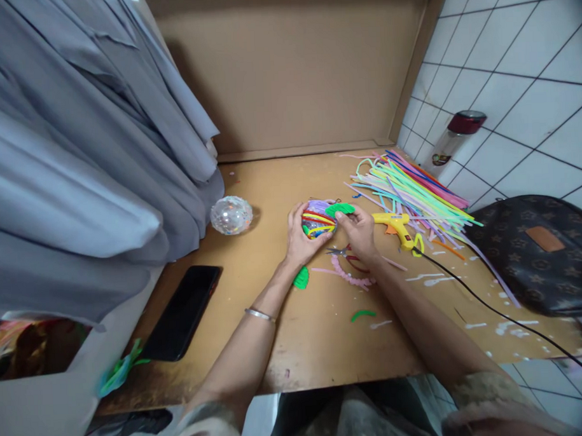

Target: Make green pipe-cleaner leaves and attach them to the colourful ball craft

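My left hand [301, 238] is wrapped round a ball [320, 221] banded with red, yellow and purple pipe cleaners. At the ball's upper right, my right hand [357, 229] pinches a green leaf-shaped piece [341, 209] against it. Another green leaf [301, 278] lies on the table beside my left wrist. Small scissors [337, 251] and a pink beaded-looking curl [348, 276] rest just below my hands, partly covered by the right one. A short green strip [362, 315] lies nearer the front edge.
A yellow glue gun [396, 226] with a black cord lies right, before a pile of pipe cleaners [409, 188]. Further right are a dark bag [535, 260] and a bottle [453, 142]. A clear ball [232, 215] and a black phone [184, 312] are left, near a grey curtain [78, 143].
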A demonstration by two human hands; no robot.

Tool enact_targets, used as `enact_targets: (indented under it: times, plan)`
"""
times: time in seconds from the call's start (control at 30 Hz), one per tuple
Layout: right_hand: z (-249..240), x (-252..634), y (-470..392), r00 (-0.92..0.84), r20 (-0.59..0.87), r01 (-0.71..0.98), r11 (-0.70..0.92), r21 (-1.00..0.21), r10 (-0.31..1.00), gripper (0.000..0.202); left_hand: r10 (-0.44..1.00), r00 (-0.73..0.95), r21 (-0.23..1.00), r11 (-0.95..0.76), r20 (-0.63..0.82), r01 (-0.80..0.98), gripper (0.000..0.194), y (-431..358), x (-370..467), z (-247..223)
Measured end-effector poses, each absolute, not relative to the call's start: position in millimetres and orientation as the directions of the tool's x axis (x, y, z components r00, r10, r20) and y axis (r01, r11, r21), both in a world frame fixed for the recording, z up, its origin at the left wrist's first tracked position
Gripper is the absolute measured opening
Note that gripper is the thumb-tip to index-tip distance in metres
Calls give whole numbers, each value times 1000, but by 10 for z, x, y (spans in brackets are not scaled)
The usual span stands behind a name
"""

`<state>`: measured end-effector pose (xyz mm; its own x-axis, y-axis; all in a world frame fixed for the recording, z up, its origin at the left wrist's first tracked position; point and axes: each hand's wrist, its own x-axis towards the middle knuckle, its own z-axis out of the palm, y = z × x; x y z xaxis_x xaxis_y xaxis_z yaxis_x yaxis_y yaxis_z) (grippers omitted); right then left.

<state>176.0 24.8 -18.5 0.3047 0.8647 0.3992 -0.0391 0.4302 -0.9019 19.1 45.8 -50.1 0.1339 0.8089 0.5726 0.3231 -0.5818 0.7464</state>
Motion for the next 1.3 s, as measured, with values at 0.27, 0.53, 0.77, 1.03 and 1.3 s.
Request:
enact_targets:
  times: [0.27,0.53,0.77,1.03,1.3]
  plan:
    - [-234,1755,280,306,493,69,497,-865,815,17,803,128,736,-587,582,337,91,474,197,-522]
    - [-252,1764,279,304,527,125,515,-848,794,10,801,140,724,-589,582,359,92,486,211,-527]
    - [-282,1797,304,310,523,149,503,-851,794,10,784,165,707,-613,598,351,96,488,224,-545]
    - [-271,1801,322,313,510,118,500,-858,801,10,745,194,654,-658,638,374,94,467,225,-518]
    - [-250,1801,327,317,503,157,479,-864,804,13,745,178,659,-657,643,366,91,467,238,-499]
